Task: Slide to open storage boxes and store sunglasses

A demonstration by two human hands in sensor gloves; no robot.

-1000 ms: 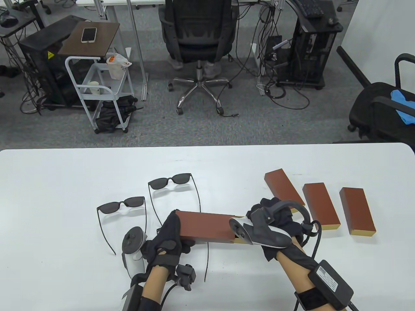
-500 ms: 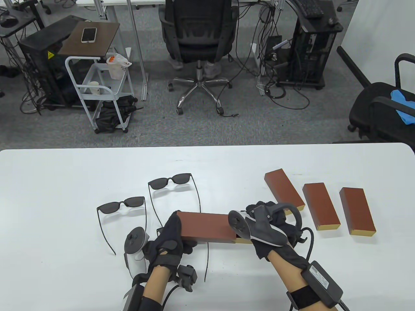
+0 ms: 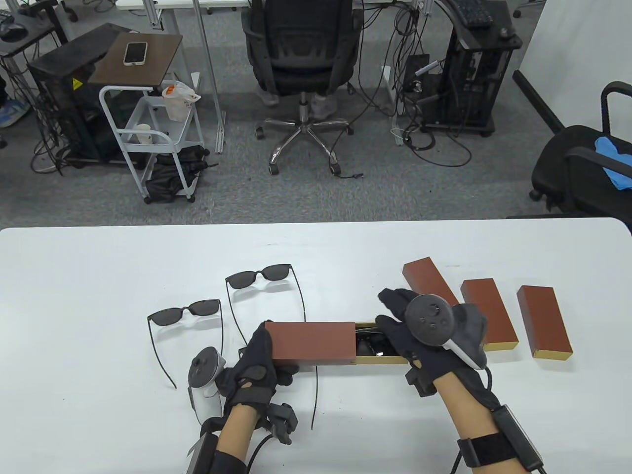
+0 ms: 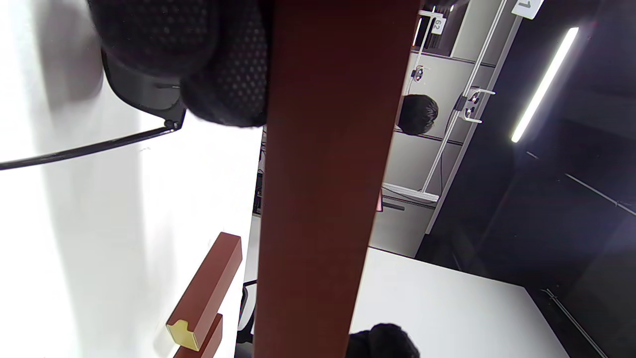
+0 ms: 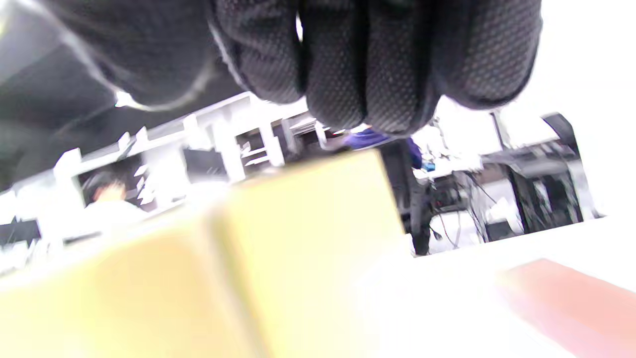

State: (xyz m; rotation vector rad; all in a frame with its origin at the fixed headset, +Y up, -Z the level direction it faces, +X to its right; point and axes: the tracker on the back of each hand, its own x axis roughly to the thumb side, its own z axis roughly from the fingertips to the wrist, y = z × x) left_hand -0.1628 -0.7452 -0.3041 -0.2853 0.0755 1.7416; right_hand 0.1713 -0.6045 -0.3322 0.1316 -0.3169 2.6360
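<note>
My left hand grips the left end of a brown storage box sleeve. Its gold inner drawer sticks out to the right, with a dark pair of sunglasses inside. My right hand lies palm down over the drawer's right part, fingers stretched out just above it. Two open sunglasses, one near pair and one farther pair, lie left of the box. A third pair's thin arm shows from under the box.
Three closed brown boxes lie in a row at the right, one of them partly behind my right hand. The white table ends at its far edge, with office chairs and a cart beyond.
The right hand turned palm down and moved right, and the gold drawer now sticks out farther, showing sunglasses inside. The left hand kept its hold on the sleeve.
</note>
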